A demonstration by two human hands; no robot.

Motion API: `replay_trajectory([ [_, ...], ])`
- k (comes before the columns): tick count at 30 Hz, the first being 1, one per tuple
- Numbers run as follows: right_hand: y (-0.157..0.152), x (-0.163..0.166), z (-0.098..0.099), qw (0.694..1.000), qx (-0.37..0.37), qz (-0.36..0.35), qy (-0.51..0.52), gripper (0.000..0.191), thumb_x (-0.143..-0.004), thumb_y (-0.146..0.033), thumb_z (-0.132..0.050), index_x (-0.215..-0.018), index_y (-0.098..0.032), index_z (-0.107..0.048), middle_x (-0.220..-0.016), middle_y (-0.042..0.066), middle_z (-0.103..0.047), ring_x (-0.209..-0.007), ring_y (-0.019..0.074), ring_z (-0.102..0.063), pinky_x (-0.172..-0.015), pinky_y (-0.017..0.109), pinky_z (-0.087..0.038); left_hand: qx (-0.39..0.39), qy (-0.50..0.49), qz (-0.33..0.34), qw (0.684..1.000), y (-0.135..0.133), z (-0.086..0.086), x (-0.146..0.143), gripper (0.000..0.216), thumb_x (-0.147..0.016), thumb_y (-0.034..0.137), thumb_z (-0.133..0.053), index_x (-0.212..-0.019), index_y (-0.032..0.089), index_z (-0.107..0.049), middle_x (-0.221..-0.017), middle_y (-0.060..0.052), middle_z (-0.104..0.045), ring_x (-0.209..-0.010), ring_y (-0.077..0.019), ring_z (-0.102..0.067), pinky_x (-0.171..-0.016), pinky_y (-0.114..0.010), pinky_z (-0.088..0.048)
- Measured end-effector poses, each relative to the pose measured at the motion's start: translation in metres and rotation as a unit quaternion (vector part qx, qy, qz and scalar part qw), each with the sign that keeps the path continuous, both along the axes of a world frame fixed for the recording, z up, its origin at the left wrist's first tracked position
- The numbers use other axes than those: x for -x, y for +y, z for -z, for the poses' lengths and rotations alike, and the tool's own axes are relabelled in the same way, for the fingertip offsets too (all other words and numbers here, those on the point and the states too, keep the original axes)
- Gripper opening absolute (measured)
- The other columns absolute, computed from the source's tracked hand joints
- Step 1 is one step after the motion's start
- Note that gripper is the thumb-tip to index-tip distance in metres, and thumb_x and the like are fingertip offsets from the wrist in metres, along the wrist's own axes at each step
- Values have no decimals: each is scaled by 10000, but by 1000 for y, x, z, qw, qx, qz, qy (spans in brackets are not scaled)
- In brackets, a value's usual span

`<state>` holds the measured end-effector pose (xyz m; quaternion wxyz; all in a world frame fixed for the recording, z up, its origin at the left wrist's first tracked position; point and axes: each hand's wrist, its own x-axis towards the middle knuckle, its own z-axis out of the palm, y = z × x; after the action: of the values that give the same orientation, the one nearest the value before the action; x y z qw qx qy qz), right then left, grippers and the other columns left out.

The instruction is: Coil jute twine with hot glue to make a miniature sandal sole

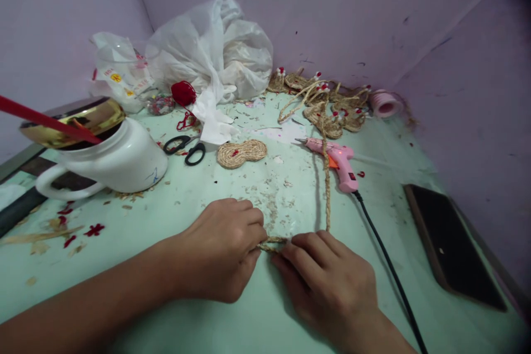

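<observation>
A braided straw cord (327, 199) runs from the far pile down past the glue gun to my hands. My left hand (228, 249) is closed, its fingertips pinching the doubled end of the cord. Close beside it on the right, my right hand (332, 282) grips the same cord, with a short folded stretch showing between the two. Beyond my hands lies a coiled straw piece (253, 152) shaped like a figure eight, with a small red spot on it. The pink glue gun (338, 157) rests on its side at the right, nozzle pointing left.
Black-handled scissors (194, 153) lie by white cloth or paper. A white mug (124, 160) stands left, a red ball of yarn (183, 93) and plastic bag (215, 50) behind. Straw pieces with red-and-white beads (323, 121) pile at the wall; a phone (450, 243) lies right.
</observation>
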<state>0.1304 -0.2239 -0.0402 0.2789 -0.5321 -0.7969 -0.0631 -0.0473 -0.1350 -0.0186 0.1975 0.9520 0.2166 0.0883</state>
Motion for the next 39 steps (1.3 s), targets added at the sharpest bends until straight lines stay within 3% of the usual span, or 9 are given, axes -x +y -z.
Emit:
replay_trajectory([
  [8, 2, 1, 1, 1000, -12, -15, 0, 129, -826, -103, -552, -749, -152, -643, -633, 37, -634, -583, 165, -517, -514, 294, -379, -30, -15, 19, 999, -1, 1, -1, 158, -794, 168, -484, -684, 169, -598, -706, -43, -557, -682, -177, -471, -607, -325, -391],
  [20, 3, 4, 4, 996, 30, 61, 66, 123, -825, -167, -562, -711, -182, -604, -640, 18, -605, -588, 150, -541, -520, 266, -385, -67, -73, 17, 995, -2, 9, -6, 213, -788, 151, -481, -578, 164, -508, -620, -25, -513, -610, -154, -424, -552, -312, -369],
  [25, 5, 3, 4, 992, 41, 103, 60, 119, -823, -244, -574, -874, -154, -631, -905, 88, -665, -769, 205, -590, -577, 291, -436, -66, -55, 21, 996, -2, 10, -7, 158, -783, 137, -471, -636, 166, -519, -665, -36, -534, -640, -166, -438, -582, -319, -388],
  [32, 7, 2, 4, 991, 67, 70, 89, 107, -837, -206, -569, -804, -196, -670, -786, 38, -667, -680, 172, -564, -562, 273, -418, 10, -14, -26, 1000, -4, 4, -2, 28, -771, 189, -532, -787, 169, -542, -777, -38, -571, -739, -191, -486, -680, -348, -411],
  [34, 7, 2, 4, 991, 67, 69, 94, 92, -833, -201, -580, -803, -190, -666, -786, 41, -665, -680, 170, -565, -570, 270, -419, 19, -10, -50, 999, -6, 2, -1, 89, -743, 216, -573, -807, 169, -533, -811, -44, -573, -754, -201, -496, -684, -361, -417],
  [39, 7, 2, 4, 991, 63, 71, 96, 89, -834, -198, -586, -799, -186, -667, -774, 39, -663, -671, 166, -575, -564, 264, -417, -48, -26, -113, 992, -4, 1, 7, 246, -751, 340, -607, -906, 158, -547, -849, -74, -600, -770, -239, -546, -681, -400, -445],
])
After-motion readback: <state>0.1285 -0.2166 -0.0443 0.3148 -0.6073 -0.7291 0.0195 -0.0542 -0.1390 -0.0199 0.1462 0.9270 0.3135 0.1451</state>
